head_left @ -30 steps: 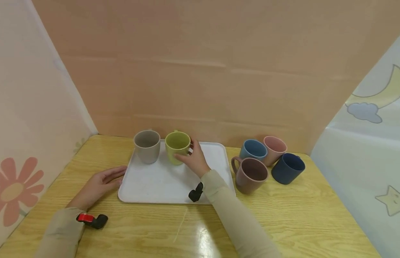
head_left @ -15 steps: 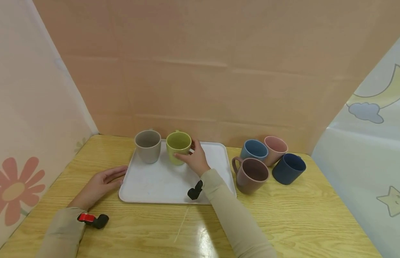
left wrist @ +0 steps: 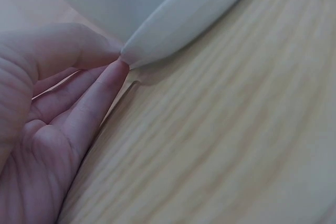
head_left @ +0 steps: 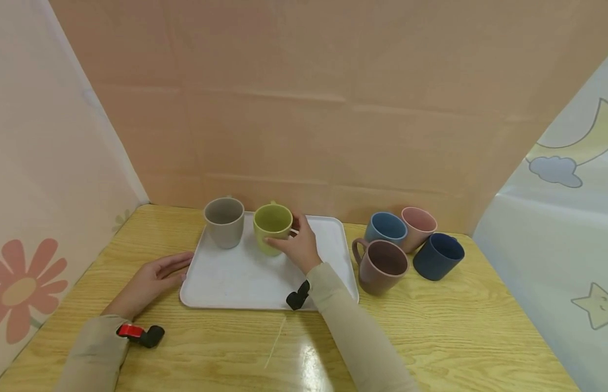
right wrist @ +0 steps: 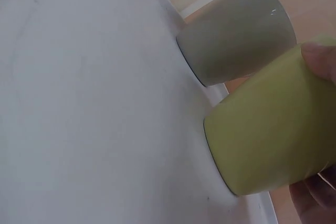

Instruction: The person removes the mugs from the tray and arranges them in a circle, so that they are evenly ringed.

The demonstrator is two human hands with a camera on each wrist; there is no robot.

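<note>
A yellow-green mug (head_left: 262, 237) stands upright on the white tray (head_left: 235, 286). My right hand (head_left: 302, 243) grips this mug from its right side, thumb in front and fingers behind, as the right wrist view shows. To its left on the tray is a grey mug (head_left: 226, 234), also upright, with its handle turned to the back. At the tray's left edge, my left hand (head_left: 154, 280) pinches the rim between thumb and finger, seen close up in the left wrist view.
Right of the tray, a blue mug (head_left: 386, 227), a pink mug (head_left: 421, 226), a dark navy mug (head_left: 437, 258) and a mauve-brown mug (head_left: 379, 272) are clustered on the wooden table (head_left: 455, 337). An orange-brown backdrop (head_left: 304, 109) rises behind.
The yellow-green mug has shifted slightly right and toward me in my right hand. My left hand and the other mugs have stayed put.
</note>
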